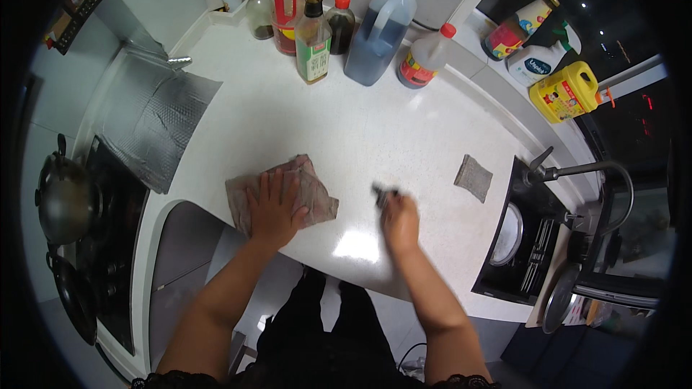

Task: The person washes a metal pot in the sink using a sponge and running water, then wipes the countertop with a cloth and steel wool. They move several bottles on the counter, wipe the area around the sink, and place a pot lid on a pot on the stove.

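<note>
My left hand (273, 207) lies flat with spread fingers on a crumpled, brownish-grey cloth (316, 193) at the counter's near left. To its right, my right hand (401, 225) is closed round a small dark thing (382, 194), held low over the white countertop (346, 130). Motion smears that dark thing, and the fingers partly hide it, so its kind does not show. A grey, roughly square scouring pad (473, 178) rests farther right, apart from both hands, near the sink.
Along the back stand a green-labelled glass bottle (314, 47), a big jug of dark liquid (380, 32) and several other bottles. A black sink (515, 234) with a tap (577, 170) is at right. Foil sheeting (155, 112) and a hob with a wok (65, 198) are at left.
</note>
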Demonstrator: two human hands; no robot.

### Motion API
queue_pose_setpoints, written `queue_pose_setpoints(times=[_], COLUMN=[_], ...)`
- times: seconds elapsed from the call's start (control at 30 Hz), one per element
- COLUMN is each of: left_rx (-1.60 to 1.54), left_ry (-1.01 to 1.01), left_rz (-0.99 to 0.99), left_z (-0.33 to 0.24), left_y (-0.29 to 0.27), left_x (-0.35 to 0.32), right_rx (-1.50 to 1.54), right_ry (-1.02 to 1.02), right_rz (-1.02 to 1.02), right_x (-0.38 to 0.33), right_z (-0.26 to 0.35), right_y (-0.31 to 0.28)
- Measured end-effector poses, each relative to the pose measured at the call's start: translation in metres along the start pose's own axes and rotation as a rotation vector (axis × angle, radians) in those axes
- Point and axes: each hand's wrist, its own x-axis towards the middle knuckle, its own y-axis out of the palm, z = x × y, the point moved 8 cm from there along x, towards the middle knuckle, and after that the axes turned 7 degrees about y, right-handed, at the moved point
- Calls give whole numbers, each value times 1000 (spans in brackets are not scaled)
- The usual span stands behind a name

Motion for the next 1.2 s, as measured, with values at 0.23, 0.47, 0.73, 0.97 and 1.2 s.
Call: queue_pose_setpoints(times=[0.23, 0.47, 0.73, 0.97, 1.2], left_rx=[-30, -20, 21, 23, 47], left_ry=[1, -39, -30, 35, 28], left_rz=[56, 43, 81, -11, 51], left_z=[-8, 0, -2, -8, -2], left_y=[-4, -2, -2, -6, -2], left_x=[12, 3, 2, 9, 5], right_rx=[29, -37, 32, 35, -15], right_ry=[176, 54, 11, 62, 336], right_rz=[-79, -42, -38, -192, -297], right_x=[69, 4, -5, 41, 23], right_z=[-35, -13, -17, -35, -80], right_y=[2, 8, 21, 11, -28])
